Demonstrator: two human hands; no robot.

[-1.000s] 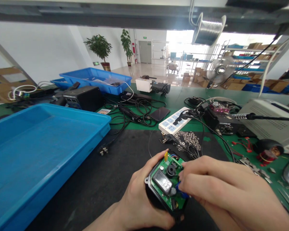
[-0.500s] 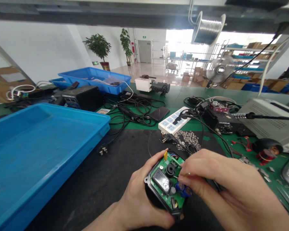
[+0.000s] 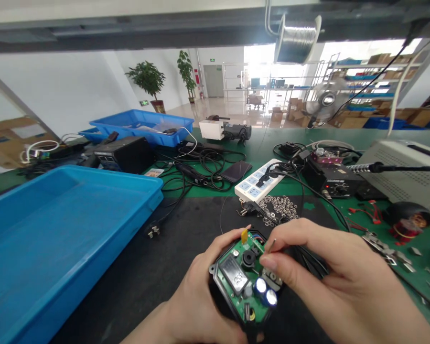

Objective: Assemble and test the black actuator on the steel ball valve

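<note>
My left hand (image 3: 197, 296) grips a black housing with a green circuit board (image 3: 244, 277) set in it; the board carries a small display, a black buzzer, a yellow part and two blue capacitors. My right hand (image 3: 329, 282) hovers over the board's right side, with thumb and forefinger pinched on a small thin metal piece (image 3: 272, 245), perhaps a screw. Both hands are over the black mat (image 3: 157, 267) at the near edge of the bench.
A large blue tray (image 3: 57, 229) fills the left. Behind the hands lie a pile of small metal washers (image 3: 279, 208), a white power strip (image 3: 256, 181), tangled black cables (image 3: 197, 167) and a soldering station (image 3: 331, 181). A solder spool (image 3: 295, 43) hangs overhead.
My right hand has drawn back to the right, uncovering the two blue capacitors, and its pinched fingers have lifted slightly. The view has tilted a little downward.
</note>
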